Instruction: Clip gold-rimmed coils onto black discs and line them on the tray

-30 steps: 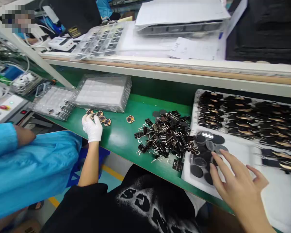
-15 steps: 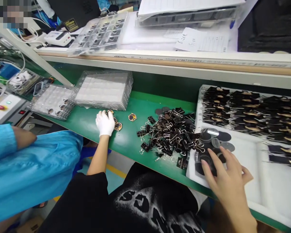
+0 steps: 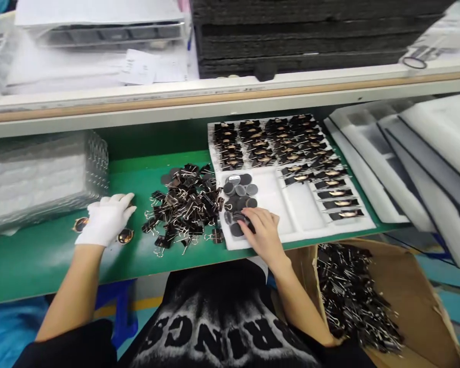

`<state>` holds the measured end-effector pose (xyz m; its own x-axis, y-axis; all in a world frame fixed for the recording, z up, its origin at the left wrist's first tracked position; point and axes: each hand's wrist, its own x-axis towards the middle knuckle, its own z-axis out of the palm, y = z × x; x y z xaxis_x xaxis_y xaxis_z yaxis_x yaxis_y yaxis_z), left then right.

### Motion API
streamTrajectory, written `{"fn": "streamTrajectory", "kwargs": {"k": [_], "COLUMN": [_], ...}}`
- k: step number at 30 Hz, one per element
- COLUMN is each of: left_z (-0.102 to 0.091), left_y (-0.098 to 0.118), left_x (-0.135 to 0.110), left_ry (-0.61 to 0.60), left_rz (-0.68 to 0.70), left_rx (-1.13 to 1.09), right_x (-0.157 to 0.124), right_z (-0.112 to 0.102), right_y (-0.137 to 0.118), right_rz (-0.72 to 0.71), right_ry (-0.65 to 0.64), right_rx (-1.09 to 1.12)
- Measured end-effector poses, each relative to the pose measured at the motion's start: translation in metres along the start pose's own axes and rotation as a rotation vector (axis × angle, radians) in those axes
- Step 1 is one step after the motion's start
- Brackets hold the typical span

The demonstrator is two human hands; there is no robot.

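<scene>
My left hand [image 3: 106, 222], in a white glove, lies flat on the green bench top [image 3: 42, 255] over small round copper-coloured parts [image 3: 124, 235], fingers stretched toward a heap of black binder clips [image 3: 186, 204]. My bare right hand [image 3: 261, 232] rests in the near compartment of a white foam tray [image 3: 291, 214], fingers curled down onto dark round discs [image 3: 238, 188]; whether a disc is pinched is hidden. Rows of clipped black parts [image 3: 279, 148] fill the tray's far side.
A stack of clear blister trays [image 3: 34, 179] stands at the left. More white foam trays [image 3: 417, 153] lean at the right. A cardboard box [image 3: 391, 296] of binder clips sits below the bench edge at the right. A shelf with papers and black foam runs above.
The view has swung right. My left hand slid the copper parts rightward along the bench toward the clips. My right hand went from spread above the discs to curled down onto them.
</scene>
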<state>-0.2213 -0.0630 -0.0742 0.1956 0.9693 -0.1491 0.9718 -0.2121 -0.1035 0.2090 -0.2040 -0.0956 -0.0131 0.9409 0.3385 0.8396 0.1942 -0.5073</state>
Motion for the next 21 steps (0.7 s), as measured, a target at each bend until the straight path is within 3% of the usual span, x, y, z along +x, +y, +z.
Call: {"fn": "streamTrajectory", "kwargs": {"k": [9,14,21], "left_z": [0.003,0.002,-0.016], "left_y": [-0.021,-0.008,0.017], "left_x": [0.005,0.008,0.007], "left_ry": [-0.071,0.05,0.254], "left_rz": [0.002,-0.004,-0.109], "left_rx": [0.038,-0.109,-0.353], "right_x": [0.0,0.008,0.017], "right_z": [0.001,-0.005,0.001], "right_y": [0.001,-0.001,-0.009], "right_rz": [0.152,0.349,0.455], "right_ry": [0.15,0.243,0.209], "right_rx": [0.273,0.494,0.809]}}
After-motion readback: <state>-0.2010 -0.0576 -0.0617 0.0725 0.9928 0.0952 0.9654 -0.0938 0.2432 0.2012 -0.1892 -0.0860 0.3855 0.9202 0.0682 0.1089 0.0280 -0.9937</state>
